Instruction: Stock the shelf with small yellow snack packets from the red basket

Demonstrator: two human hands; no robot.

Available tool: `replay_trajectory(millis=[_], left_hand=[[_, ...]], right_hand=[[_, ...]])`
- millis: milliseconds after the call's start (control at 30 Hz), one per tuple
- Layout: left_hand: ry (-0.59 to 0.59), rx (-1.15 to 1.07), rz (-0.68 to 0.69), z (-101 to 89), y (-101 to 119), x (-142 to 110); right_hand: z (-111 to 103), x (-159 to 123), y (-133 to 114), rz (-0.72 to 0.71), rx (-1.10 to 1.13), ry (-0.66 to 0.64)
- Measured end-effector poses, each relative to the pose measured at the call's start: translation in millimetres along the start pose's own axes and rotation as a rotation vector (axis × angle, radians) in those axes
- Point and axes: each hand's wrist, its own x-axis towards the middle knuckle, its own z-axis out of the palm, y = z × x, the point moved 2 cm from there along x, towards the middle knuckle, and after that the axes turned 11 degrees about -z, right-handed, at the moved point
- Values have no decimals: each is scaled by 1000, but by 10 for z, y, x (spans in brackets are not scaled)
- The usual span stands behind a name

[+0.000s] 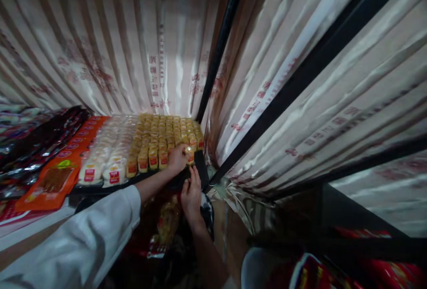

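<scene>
My left hand (178,158) is closed on a small yellow packaged cake or similar snack (189,155) with a red label, at the front right corner of the stacked rows. Just below it, my right hand (191,193) has its fingers stretched up toward the package's lower edge; whether they touch it I cannot tell. Behind and left of my hands stand several rows of matching yellow packages (153,155), labels facing front. Beside these lie rows of white wrapped packages (114,173) with red labels. A dark tray or shelf (201,164) shows under the right end.
Orange food packets (56,182) and dark shiny packets (43,146) lie to the left. A pleated printed curtain (133,58) hangs behind, crossed by black poles (222,40). Below my hands is a clear bag of yellowish items (167,222). Red packets (313,275) sit lower right.
</scene>
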Motion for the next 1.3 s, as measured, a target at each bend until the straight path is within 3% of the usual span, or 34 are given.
replay_trajectory(millis=[233, 533, 867, 1133, 1300], left_hand=[[-1, 62, 36, 351, 184, 312], [-6, 156, 108, 584, 305, 445], [21, 260, 112, 675, 266, 467], [102, 273, 137, 582, 262, 285], [34, 192, 130, 613, 152, 228]], right_hand=[[40, 350, 278, 50, -16, 42], [131, 603, 515, 94, -75, 27], [204, 727, 639, 63, -25, 0], [321, 761, 834, 26, -111, 3], [374, 801, 823, 11, -265, -115]])
